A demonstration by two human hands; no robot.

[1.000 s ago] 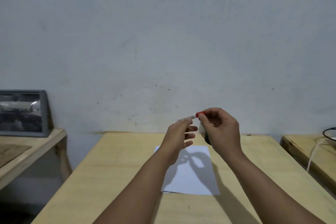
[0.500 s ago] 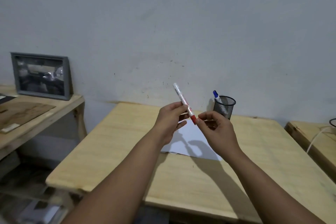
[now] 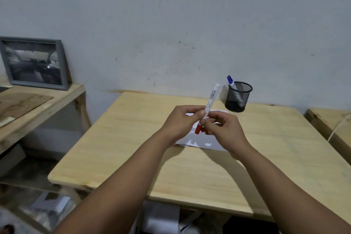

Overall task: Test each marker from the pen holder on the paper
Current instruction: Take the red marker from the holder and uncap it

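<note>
A white marker (image 3: 210, 100) with a red cap at its lower end is held tilted above the table, its bare end pointing up toward the wall. My left hand (image 3: 180, 121) grips its barrel between thumb and fingers. My right hand (image 3: 221, 127) pinches it near the red cap (image 3: 198, 129). Under both hands lies a white sheet of paper (image 3: 205, 143), mostly hidden. A black mesh pen holder (image 3: 238, 97) stands at the back of the table with one blue-capped marker (image 3: 231, 82) leaning in it.
The pale wooden table (image 3: 133, 138) stands against a grey wall. A lower wooden shelf (image 3: 38, 104) to the left carries a grey picture frame (image 3: 34, 62). Another wooden surface with a white cord (image 3: 338, 129) sits at the right edge. Papers lie on the floor below.
My view has tilted down and back, so the pen holder and table front now show. The marker has swung from tilting left to tilting right, with the red cap lower between my hands.
</note>
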